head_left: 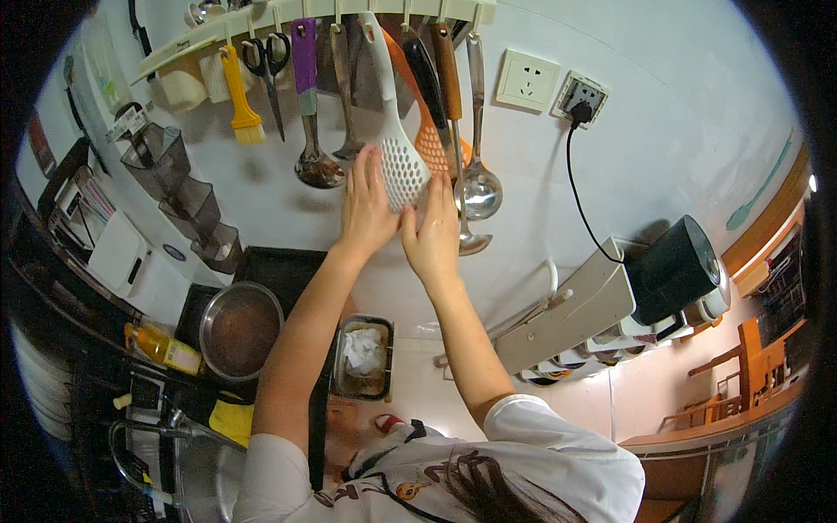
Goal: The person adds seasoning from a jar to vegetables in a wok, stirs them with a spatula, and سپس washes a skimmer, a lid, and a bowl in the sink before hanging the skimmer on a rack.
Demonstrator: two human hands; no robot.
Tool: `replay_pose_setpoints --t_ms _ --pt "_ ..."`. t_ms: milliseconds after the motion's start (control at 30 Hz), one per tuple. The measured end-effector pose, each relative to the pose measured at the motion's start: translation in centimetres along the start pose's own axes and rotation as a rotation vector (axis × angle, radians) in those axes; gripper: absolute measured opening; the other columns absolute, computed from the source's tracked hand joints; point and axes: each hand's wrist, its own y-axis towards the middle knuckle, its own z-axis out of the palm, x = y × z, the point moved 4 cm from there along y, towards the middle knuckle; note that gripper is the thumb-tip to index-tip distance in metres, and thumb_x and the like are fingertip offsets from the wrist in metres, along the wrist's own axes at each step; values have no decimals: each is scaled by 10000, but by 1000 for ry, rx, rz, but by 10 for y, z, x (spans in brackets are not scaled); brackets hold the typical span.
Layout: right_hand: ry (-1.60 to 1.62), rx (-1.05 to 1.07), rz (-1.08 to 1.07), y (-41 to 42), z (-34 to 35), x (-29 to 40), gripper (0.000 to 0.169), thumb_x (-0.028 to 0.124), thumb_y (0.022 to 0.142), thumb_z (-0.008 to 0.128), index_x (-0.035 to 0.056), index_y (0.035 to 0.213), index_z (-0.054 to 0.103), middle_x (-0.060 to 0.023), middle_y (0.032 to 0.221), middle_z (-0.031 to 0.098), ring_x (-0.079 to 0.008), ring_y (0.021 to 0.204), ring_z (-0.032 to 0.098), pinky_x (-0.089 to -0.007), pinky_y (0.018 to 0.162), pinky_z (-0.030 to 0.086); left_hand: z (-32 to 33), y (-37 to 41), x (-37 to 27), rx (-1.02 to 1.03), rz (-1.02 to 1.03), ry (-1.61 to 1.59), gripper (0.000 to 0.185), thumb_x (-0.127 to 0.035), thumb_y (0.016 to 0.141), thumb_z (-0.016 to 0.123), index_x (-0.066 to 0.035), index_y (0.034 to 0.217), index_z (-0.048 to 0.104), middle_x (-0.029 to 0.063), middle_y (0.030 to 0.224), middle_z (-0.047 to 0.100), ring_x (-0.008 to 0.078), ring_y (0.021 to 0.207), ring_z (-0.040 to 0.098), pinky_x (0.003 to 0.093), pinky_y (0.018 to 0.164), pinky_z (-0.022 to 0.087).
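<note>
A white slotted skimmer [402, 167] hangs by its handle from the wall rack [366, 6]. My left hand [367, 206] lies against the left edge of its perforated head, fingers pointing up. On the lower right edge of the head rests my right hand [433, 225], so the head sits between both hands; whether the fingers close on it is unclear. Behind it hangs an orange slotted turner [431, 147]. To the right are a wooden-handled utensil [446, 72] and a steel ladle [482, 189]; to the left, a purple-handled ladle [305, 59], scissors [267, 62] and a yellow brush [240, 98].
Wall sockets [528, 80] with a plugged black cord are at the upper right. A steel bowl [240, 330] and an oil-coloured pump bottle [163, 348] stand left, near the sink [209, 474]. Below is a waste bin [363, 386]; a black appliance [673, 271] stands right.
</note>
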Motion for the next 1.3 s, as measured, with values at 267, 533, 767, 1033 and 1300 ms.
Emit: replay_pose_setpoints --t_ms 267,533,767,1033,1300 --pt "75 132 -15 -1 -7 -12 503 99 742 554 -143 1136 356 -309 1173 383 -403 1105 382 -406 925 322 25 10 8 14 -138 -157 920 -145 574 742 47 1268 171 264 1276 228 410 1182 231 456 971 232" --pt "280 253 -7 -5 33 8 380 134 769 550 -50 1092 470 -241 1200 410 -365 1113 405 -386 927 335 24 -10 49 -68 -177 59 680 -59 738 540 64 1287 159 271 1344 110 396 1238 177 427 1018 200" --pt "681 349 -95 -40 23 22 248 127 852 465 -32 1033 524 -160 1069 536 -241 959 523 -342 874 385 49 -143 13 -480 -188 -278 174 -116 861 408 -15 967 502 151 992 513 244 853 469 339 795 387" --pt "1035 767 -552 -179 12 128 147 107 864 458 -31 813 469 -138 743 481 -213 634 472 -311 576 405 -27 -348 -44 -49 -705 456 158 -139 791 447 -18 870 510 125 850 512 267 797 492 375 717 407" --pt "1508 1371 -1100 -321 -55 232 277 115 866 446 -11 626 387 -89 548 358 -161 479 316 -302 449 257 -198 -420 -283 -627 -1135 1105 225 -185 769 487 -56 949 524 105 820 533 259 786 518 385 683 427"
